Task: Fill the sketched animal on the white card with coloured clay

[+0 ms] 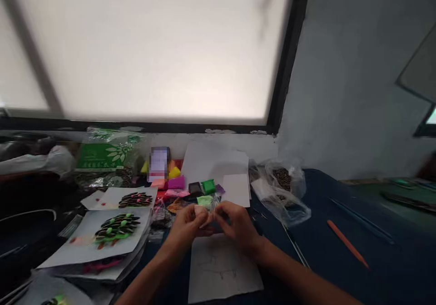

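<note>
Your left hand (189, 224) and right hand (235, 225) pinch 1 small pale piece (208, 219) together above 1 sketch sheet (221, 268); 2 seed pictures (117, 225) lie left.

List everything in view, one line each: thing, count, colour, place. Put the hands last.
clay packets: several, green, pink, yellow, purple, brown, centre of table behind the hands
seed pictures on paper: two, dark seeds with green and pink, left
sketch sheet: one, white, under the hands
blank papers: a few, white, against the wall
green printed bag: one, back left
clear bag of dark seeds: one, right of the papers
orange stick: one, right on the blue table
left hand: pinching something small, unclear
right hand: fingertips meet the left's
</note>
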`<state>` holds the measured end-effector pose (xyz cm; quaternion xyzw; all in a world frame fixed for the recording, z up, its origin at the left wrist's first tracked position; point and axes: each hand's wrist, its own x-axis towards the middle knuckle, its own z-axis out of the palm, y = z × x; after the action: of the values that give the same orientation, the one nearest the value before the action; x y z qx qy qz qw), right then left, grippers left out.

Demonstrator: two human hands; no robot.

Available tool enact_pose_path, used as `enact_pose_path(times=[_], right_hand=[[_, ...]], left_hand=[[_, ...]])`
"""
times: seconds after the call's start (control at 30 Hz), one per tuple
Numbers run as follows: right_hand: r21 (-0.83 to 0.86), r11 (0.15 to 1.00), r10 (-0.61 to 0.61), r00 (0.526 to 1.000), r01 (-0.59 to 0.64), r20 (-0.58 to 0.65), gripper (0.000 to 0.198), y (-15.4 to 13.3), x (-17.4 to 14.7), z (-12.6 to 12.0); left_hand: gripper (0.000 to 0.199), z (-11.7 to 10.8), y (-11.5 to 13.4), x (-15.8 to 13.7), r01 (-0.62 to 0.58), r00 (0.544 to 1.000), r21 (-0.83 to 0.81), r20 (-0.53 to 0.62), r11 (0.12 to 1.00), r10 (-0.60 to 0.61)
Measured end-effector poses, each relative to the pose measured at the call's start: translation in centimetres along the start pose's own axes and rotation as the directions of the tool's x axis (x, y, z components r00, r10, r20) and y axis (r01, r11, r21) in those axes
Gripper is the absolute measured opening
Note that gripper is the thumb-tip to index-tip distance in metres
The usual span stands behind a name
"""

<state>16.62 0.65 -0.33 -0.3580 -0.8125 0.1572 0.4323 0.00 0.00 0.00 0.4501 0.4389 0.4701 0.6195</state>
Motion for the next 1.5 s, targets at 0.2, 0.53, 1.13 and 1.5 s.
enact_pose_path(times=[0.2,0.53,1.13,1.5], right_hand=[[0.013,0.999,-0.03,0.999,0.03,0.018,0.016,-0.5,-0.1,-0.3],[0.253,0.965,0.087,0.994,-0.068,-0.063,0.016,-2.3,0.4,-1.0],[0.524,0.759,0.452,0.892,-0.386,0.003,0.028,-2.1,0.6,-0.6],[0.509,0.701,0.541,0.837,-0.5,0.077,0.031,-0.5,1.4,-1.8]], left_hand=[[0.051,-0.1,0.4,-0.2,-0.093,0.996,0.062,0.019,0.994,0.092],[0.038,-0.1,0.8,-0.2,-0.131,0.971,0.147,-0.181,0.98,0.157],[0.072,1.0,1.6,-1.1,-0.024,0.991,-0.246,-0.13,0.969,-0.009],[0.058,-1.3,0.4,0.1,-0.11,0.991,0.181,-0.055,0.977,0.121]])
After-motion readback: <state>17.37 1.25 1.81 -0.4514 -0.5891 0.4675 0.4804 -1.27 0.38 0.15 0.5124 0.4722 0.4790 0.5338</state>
